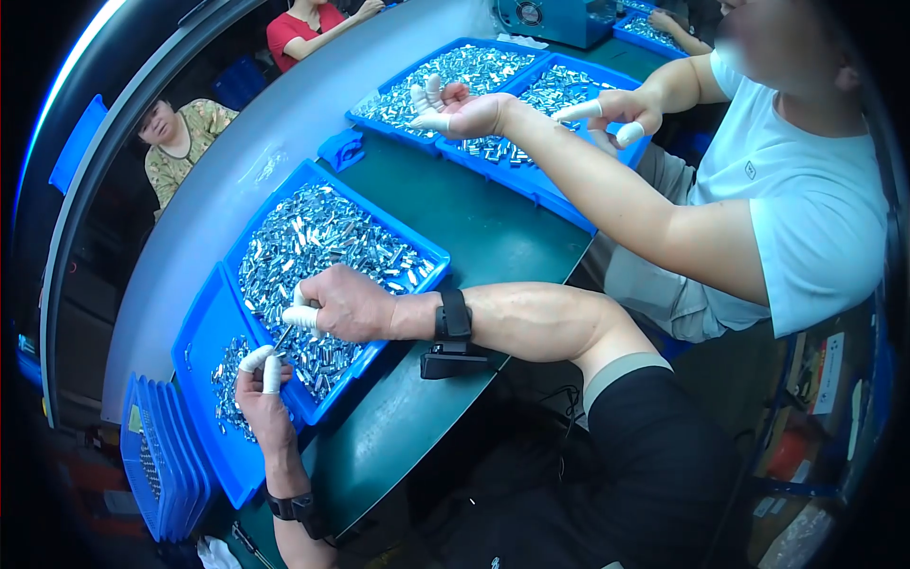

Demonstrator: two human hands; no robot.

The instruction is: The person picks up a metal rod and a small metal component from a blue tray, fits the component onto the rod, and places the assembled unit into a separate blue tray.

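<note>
I see the left hand (266, 406), a thin metal piece (284, 336), then the right hand (356, 305).
The left fingers (255, 358) bend close; I can't tell if they hold anything. The piece slants long-ways, low end down-left toward those fingers, top end up-right, pinched by the right fingers (301, 316). Past them sits a blue tray (394, 223) of shiny bits (313, 226).

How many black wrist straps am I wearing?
2: one black strap on the wrist behind the right hand, another black strap on the wrist behind the left hand. Both wrists show, so neither strap is hidden.
</note>
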